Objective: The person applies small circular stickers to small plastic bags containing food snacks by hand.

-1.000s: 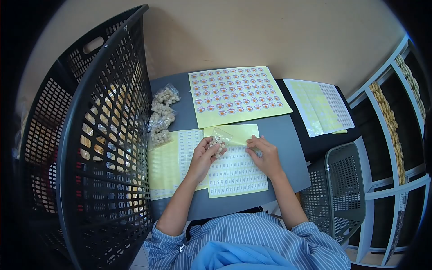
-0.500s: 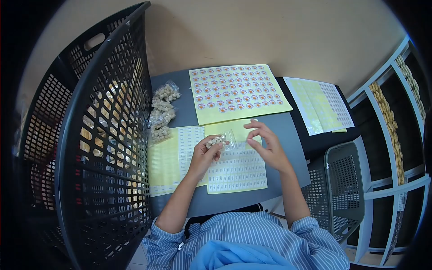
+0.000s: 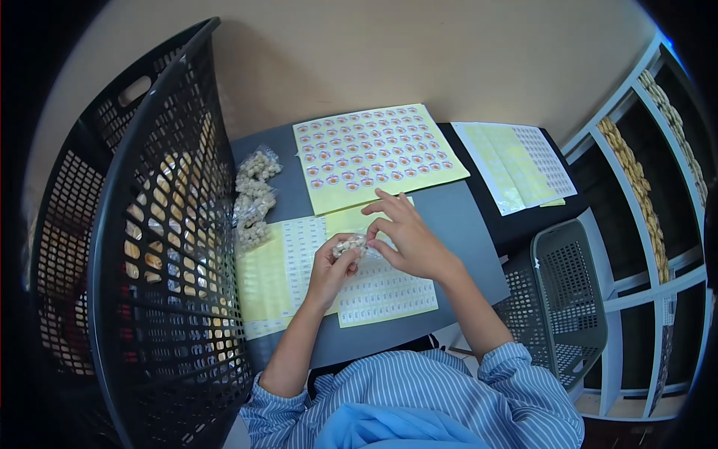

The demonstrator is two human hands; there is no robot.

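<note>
My left hand (image 3: 329, 271) is closed around a small clear plastic bag (image 3: 351, 245) of pale, lumpy pieces, thumb on top. From the right, my right hand (image 3: 404, 236) meets the same bag, its thumb and index finger pinched at the bag's edge and the other fingers raised. Whether a small label sits between those fingertips is too small to tell. Below both hands lies a sheet of small printed labels (image 3: 389, 299), with another label strip (image 3: 299, 254) beside it on yellow backing. Several similar filled bags (image 3: 256, 198) are heaped at the left of the grey table (image 3: 467, 239).
A yellow sheet of round red-and-white stickers (image 3: 381, 153) lies at the back, and another sticker sheet (image 3: 516, 165) on a black surface to the right. A tall dark perforated basket (image 3: 164, 224) borders the left side. A grey basket (image 3: 572, 292) and a white rack (image 3: 621, 303) stand right.
My right hand has moved left and down onto the bag, from a raised pinch apart from it. My left hand still holds the bag. The whole view has shifted slightly.
</note>
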